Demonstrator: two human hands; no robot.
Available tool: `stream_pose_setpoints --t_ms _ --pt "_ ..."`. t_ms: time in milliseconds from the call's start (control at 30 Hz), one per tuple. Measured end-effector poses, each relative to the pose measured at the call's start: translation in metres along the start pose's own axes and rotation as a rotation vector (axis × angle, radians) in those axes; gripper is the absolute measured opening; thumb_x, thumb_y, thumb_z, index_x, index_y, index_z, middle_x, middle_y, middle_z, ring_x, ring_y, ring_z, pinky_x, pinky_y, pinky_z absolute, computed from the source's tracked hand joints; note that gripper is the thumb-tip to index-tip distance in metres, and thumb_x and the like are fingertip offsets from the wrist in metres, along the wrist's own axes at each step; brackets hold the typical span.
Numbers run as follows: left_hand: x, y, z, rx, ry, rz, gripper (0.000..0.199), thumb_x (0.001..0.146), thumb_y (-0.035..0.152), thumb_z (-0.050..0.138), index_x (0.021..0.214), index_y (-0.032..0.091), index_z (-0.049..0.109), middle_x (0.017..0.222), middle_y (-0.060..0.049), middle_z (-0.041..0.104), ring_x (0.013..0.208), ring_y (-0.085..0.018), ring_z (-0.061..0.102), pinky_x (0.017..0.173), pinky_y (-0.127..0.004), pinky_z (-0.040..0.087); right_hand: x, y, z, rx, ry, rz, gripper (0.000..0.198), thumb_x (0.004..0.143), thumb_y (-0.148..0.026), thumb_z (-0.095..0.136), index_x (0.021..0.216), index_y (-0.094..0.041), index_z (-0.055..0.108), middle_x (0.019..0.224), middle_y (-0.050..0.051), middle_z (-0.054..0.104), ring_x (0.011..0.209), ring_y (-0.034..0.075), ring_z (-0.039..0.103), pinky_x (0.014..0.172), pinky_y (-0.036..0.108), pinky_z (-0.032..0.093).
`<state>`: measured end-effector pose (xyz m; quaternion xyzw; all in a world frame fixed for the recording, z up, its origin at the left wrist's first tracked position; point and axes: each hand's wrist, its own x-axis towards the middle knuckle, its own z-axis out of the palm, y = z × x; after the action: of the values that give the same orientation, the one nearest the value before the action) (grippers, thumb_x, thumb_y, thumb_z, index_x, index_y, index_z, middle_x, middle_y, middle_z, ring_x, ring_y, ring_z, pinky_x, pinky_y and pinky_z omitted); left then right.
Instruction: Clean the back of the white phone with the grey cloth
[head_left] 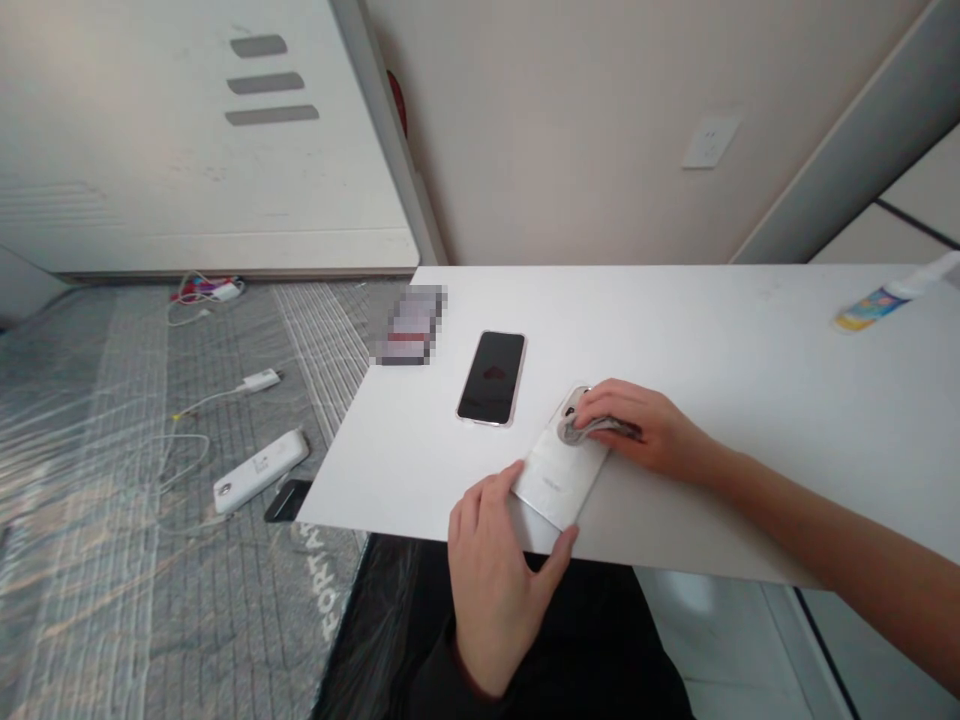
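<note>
A white phone (564,478) in a clear case lies back side up near the front edge of the white table (697,340). Thumb and fingers of my left hand (496,570) grip its lower end at both corners. My right hand (637,425) is closed on a crumpled grey cloth (600,426), which touches the phone's back just below the camera area. Part of the phone's upper end is hidden by the fingers. To the left lies a second phone (492,378), its dark screen up.
A blurred-out item (410,325) sits at the table's left edge. On the right lies a spray bottle (885,300). On the plastic-covered floor are a white power strip (261,472), a black object (288,500) and a charger (260,381) with cable.
</note>
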<state>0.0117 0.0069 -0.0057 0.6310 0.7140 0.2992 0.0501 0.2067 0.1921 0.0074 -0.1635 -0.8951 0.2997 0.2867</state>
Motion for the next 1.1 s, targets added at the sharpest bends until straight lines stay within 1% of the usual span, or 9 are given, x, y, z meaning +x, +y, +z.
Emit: stream_pose_setpoints --t_ms 133,200,333,467,667,767,933,1033,1100 --pt "0.0 0.0 0.0 0.001 -0.004 0.001 0.066 0.083 0.036 0.079 0.138 0.019 0.046 0.125 -0.009 0.062 0.115 -0.029 0.055 0.099 -0.044 0.046 0.0 0.0 -0.008 -0.075 0.163 0.123 0.017 0.098 -0.028 0.063 0.114 -0.023 0.062 0.109 0.006 0.066 0.088 0.018 0.061 0.073 0.03 0.049" --pt "-0.001 0.0 0.0 0.006 -0.002 0.008 0.065 0.084 0.036 0.078 0.138 0.019 0.046 0.125 -0.009 0.061 0.115 -0.029 0.055 0.099 -0.044 0.046 0.001 0.0 -0.01 -0.105 0.187 0.134 0.018 0.097 -0.025 0.064 0.115 -0.024 0.063 0.109 0.005 0.064 0.09 0.018 0.06 0.073 0.029 0.048" --pt "-0.001 -0.001 0.001 0.019 0.002 0.018 0.065 0.084 0.038 0.077 0.138 0.018 0.046 0.124 -0.009 0.061 0.114 -0.029 0.055 0.098 -0.043 0.046 0.002 0.004 -0.012 -0.162 0.2 0.22 0.023 0.097 -0.021 0.061 0.119 -0.026 0.067 0.113 0.004 0.063 0.1 0.019 0.061 0.079 0.03 0.048" --pt "-0.001 -0.001 0.002 0.022 0.007 0.02 0.065 0.085 0.037 0.077 0.139 0.018 0.046 0.124 -0.009 0.061 0.114 -0.029 0.054 0.098 -0.043 0.045 0.001 0.011 -0.012 -0.2 0.224 0.315 0.024 0.098 -0.026 0.061 0.119 -0.026 0.071 0.111 0.004 0.064 0.094 0.019 0.063 0.079 0.032 0.05" --pt "-0.001 -0.001 0.001 0.027 0.009 0.021 0.063 0.085 0.037 0.077 0.137 0.019 0.047 0.124 -0.009 0.062 0.114 -0.029 0.055 0.097 -0.044 0.046 -0.001 0.014 -0.011 -0.228 0.131 0.367 0.024 0.099 -0.032 0.061 0.119 -0.026 0.074 0.109 0.003 0.068 0.088 0.018 0.064 0.077 0.032 0.049" --pt "0.0 -0.001 0.001 0.025 0.014 0.034 0.064 0.085 0.038 0.077 0.137 0.019 0.046 0.124 -0.01 0.062 0.114 -0.031 0.056 0.097 -0.045 0.047 -0.003 0.011 -0.005 -0.282 0.116 0.321 0.024 0.1 -0.031 0.061 0.12 -0.025 0.074 0.108 0.003 0.067 0.089 0.017 0.064 0.079 0.031 0.048" --pt "0.001 0.0 0.001 0.022 0.0 0.015 0.062 0.085 0.039 0.076 0.136 0.019 0.047 0.124 -0.011 0.062 0.115 -0.031 0.057 0.097 -0.046 0.048 -0.004 0.009 0.002 -0.27 -0.03 0.014 0.026 0.103 -0.031 0.057 0.123 -0.027 0.073 0.105 0.005 0.066 0.09 0.018 0.062 0.075 0.03 0.045" --pt "0.001 -0.001 0.001 0.019 0.001 0.001 0.062 0.085 0.039 0.076 0.136 0.02 0.047 0.124 -0.011 0.062 0.115 -0.031 0.057 0.097 -0.047 0.048 -0.003 0.012 -0.001 -0.427 0.037 0.039 0.025 0.103 -0.03 0.057 0.121 -0.026 0.074 0.101 0.007 0.067 0.086 0.02 0.059 0.074 0.032 0.042" --pt "0.0 -0.002 0.002 0.023 0.003 0.003 0.062 0.086 0.04 0.075 0.137 0.02 0.047 0.125 -0.011 0.062 0.115 -0.031 0.057 0.097 -0.047 0.048 -0.003 0.012 -0.003 -0.44 0.019 0.004 0.027 0.103 -0.029 0.056 0.124 -0.025 0.073 0.1 0.007 0.066 0.087 0.02 0.058 0.075 0.033 0.041"
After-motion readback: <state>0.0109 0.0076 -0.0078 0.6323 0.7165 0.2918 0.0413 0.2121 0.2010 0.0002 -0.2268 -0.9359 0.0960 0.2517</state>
